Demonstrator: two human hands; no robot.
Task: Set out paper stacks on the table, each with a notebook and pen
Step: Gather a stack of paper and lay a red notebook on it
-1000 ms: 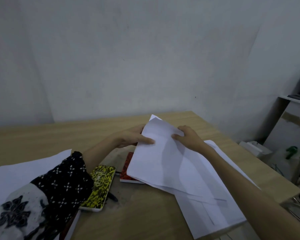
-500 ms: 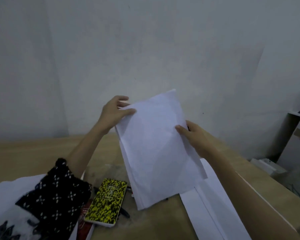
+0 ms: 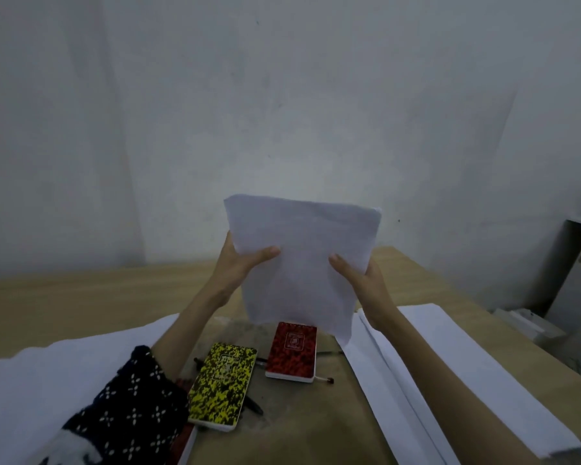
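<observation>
Above the middle of the table (image 3: 121, 290) I hold a sheaf of paper (image 3: 302, 260) upright, its lower edge clear of the wood. My left hand (image 3: 240, 263) pinches one side edge and my right hand (image 3: 359, 280) the other, thumbs across the near face. I judge the upright hold is for squaring the sheets, probably by tapping the bottom edge down, before I lay them flat as one stack.

Below the sheaf lie the red notebook (image 3: 292, 354) and, nearer me and to its left, the yellow notebook (image 3: 223, 385), close together but apart. They look parked in reach, waiting for their stacks. A pen tip (image 3: 326, 379) sticks out from under the red notebook's near right corner; a dark pen (image 3: 254, 405) shows beside the yellow one, mostly covered by it.

More white paper (image 3: 450, 374) lies flat at the right, and a white sheet (image 3: 47, 380) at the left; the frame and my patterned sleeve (image 3: 131, 411) cut both off. How many sheets I hold I cannot count. My fingers behind the sheaf are hidden. A reddish edge below the sleeve may be a third notebook, though it is too dim to say.
</observation>
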